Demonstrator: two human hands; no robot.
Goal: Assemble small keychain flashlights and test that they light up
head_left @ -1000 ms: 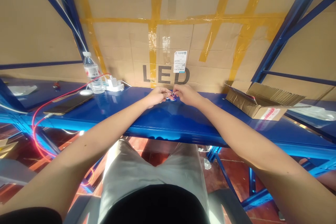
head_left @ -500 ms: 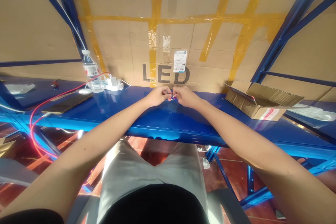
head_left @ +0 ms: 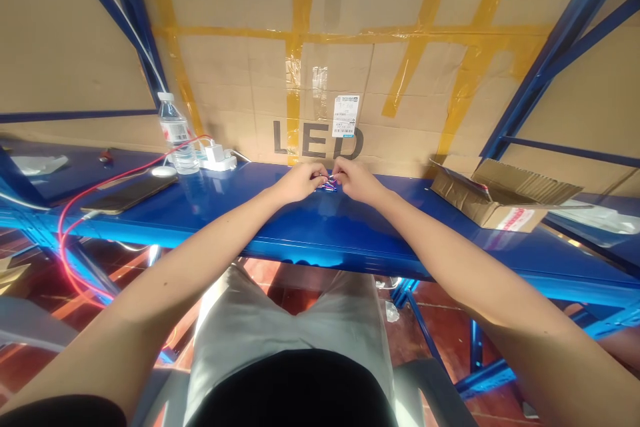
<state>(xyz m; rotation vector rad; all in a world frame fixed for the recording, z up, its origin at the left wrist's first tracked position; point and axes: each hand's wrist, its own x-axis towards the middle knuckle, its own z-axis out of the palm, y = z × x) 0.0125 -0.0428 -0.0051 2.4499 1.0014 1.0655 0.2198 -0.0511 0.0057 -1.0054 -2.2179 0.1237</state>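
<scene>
Both hands meet near the back of the blue shelf [head_left: 320,230], close to the cardboard. My left hand [head_left: 304,183] is closed, thumb and fingers pinched at a small shiny piece. From the other side my right hand [head_left: 354,181] pinches at the same spot with its fingertips. Between and just below the fingertips lies a small, shiny bluish object [head_left: 329,185] with pale and reddish glints. It is too small to name, and the fingers partly cover it. I cannot tell whether the hands grip one piece or two.
A large cardboard sheet marked LED [head_left: 230,73] stands behind the hands. On the left are a water bottle [head_left: 176,135], a power strip [head_left: 217,159], a phone [head_left: 129,195] and a red cable [head_left: 63,240]. To the right sits an open cardboard box [head_left: 493,203].
My right fingertips have drawn slightly apart from the left ones, showing more of the small shiny object. The view has shifted a little; nothing else has visibly moved.
</scene>
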